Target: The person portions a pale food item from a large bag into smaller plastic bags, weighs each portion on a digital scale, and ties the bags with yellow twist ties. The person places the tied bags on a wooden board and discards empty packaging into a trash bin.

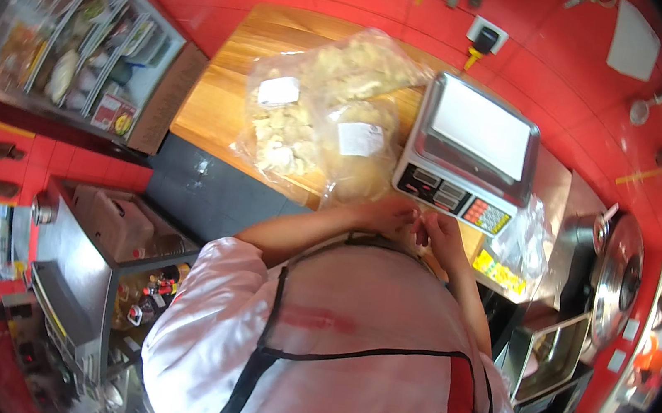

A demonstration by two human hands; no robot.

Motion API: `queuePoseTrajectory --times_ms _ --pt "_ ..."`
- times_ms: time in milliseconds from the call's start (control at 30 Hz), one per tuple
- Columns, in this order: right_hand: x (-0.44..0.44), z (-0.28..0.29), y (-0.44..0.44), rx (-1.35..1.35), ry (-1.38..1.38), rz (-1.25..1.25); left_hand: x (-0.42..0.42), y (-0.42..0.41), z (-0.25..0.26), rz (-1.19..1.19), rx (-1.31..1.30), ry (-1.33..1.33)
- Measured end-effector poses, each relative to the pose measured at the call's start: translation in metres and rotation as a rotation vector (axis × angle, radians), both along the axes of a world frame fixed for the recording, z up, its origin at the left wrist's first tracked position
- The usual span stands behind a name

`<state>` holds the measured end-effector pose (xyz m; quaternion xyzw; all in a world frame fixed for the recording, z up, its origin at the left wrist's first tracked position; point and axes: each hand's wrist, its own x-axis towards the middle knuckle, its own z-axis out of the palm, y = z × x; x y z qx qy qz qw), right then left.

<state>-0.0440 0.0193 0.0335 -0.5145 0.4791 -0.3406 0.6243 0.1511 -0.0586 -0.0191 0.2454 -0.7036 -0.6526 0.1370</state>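
My left hand [391, 214] and my right hand [435, 231] meet in front of my apron, at the near edge of a wooden board [215, 97]. The fingers are bent and close together; whether something small is between them cannot be told. Just beyond my left hand lies a clear plastic bag with pale contents and a white label [361, 140]. Beside it are a bag of pale yellow chunks [284, 131] and another similar bag [365, 64] behind. A digital scale [470, 153] with a white sheet on its pan [480, 128] stands beyond my right hand.
A clear crumpled plastic bag [521, 241] and a yellow packet [499, 272] lie right of the scale. Farther right are a pot [588, 233], a large metal lid [619, 282] and a steel container [550, 354]. An open refrigerator [77, 41] and a steel cart [79, 261] stand left.
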Motion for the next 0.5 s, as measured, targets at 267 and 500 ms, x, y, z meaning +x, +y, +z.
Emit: queuePoseTrajectory --times_ms 267,500 --pt "0.038 0.076 -0.032 -0.273 -0.164 -0.185 0.062 0.01 0.126 0.803 -0.13 0.227" --pt "0.045 0.033 -0.047 -0.015 -0.079 -0.244 0.24 -0.053 0.169 1.739 -0.252 0.257"
